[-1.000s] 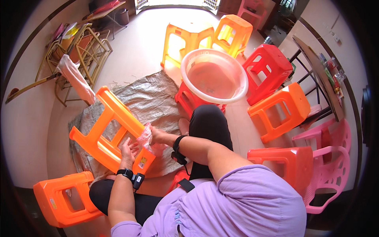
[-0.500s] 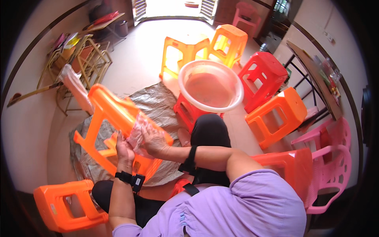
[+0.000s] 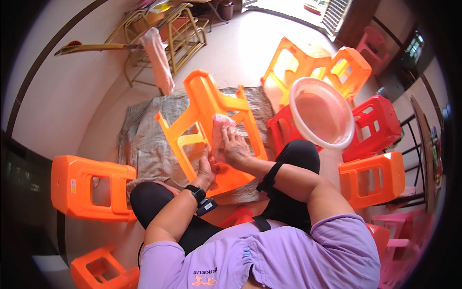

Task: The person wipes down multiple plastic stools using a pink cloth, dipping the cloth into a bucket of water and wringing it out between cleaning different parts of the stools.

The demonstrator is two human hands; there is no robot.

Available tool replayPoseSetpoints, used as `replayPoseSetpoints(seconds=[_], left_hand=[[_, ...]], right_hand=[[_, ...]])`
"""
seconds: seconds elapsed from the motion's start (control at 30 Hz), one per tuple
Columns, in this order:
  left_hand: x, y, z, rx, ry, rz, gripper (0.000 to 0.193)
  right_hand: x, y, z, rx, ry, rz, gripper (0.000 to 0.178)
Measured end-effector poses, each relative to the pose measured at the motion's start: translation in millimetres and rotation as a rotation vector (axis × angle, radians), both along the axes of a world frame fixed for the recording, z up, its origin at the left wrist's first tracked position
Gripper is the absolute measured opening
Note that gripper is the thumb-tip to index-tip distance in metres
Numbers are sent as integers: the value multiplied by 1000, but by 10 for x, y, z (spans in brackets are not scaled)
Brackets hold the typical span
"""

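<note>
An orange plastic stool (image 3: 206, 103) is tipped between my knees, its legs pointing away from me and its hollow underside showing. My left hand (image 3: 207, 167) grips it near its lower part, thumb up; some of those fingers are hidden. A pink and white cloth (image 3: 223, 121) lies against the inner face of the stool. My right hand (image 3: 236, 148) presses and holds this cloth there, with its fingers stretched along it.
A crumpled grey sheet (image 3: 144, 132) covers the floor beneath. Front right, a white basin (image 3: 321, 137) rests on a red stool (image 3: 285, 126). Orange stools (image 3: 62, 185) stand left and right. Behind the sheet, a pinkish cloth (image 3: 158, 60) hangs by a metal-framed rack (image 3: 187, 50).
The stool has been turned so its legs point away and its underside faces me. Both hands moved with it, cloth still under the right. The whole view has swung left.
</note>
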State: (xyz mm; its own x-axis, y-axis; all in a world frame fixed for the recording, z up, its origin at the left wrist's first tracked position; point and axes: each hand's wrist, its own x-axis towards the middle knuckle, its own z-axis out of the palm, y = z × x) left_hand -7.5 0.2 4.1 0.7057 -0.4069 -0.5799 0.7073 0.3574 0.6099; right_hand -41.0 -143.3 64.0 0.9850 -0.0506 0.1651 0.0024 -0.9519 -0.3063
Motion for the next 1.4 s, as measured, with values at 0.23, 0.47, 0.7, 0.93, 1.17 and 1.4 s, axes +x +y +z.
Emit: replayPoseSetpoints(seconds=[0.23,0.47,0.7,0.93,1.17,1.4], left_hand=[[-27,11,255,-93,66,-110,51],[-105,217,-178,164,-45,57,31],[-53,219,343,353,-13,99,41],[11,337,380,423,-82,178,46],[-58,284,506,513,-128,189,50],[-42,294,86,590,-439,87,46]], right_hand=[[539,-30,12,71,-59,-75,75],[83,197,145,-21,-16,260,79],[845,171,130,16,-130,128,77],[996,497,181,-115,-215,178,70],[1478,405,273,-110,-412,211,68],[1904,-118,85,-79,-312,-141,76]])
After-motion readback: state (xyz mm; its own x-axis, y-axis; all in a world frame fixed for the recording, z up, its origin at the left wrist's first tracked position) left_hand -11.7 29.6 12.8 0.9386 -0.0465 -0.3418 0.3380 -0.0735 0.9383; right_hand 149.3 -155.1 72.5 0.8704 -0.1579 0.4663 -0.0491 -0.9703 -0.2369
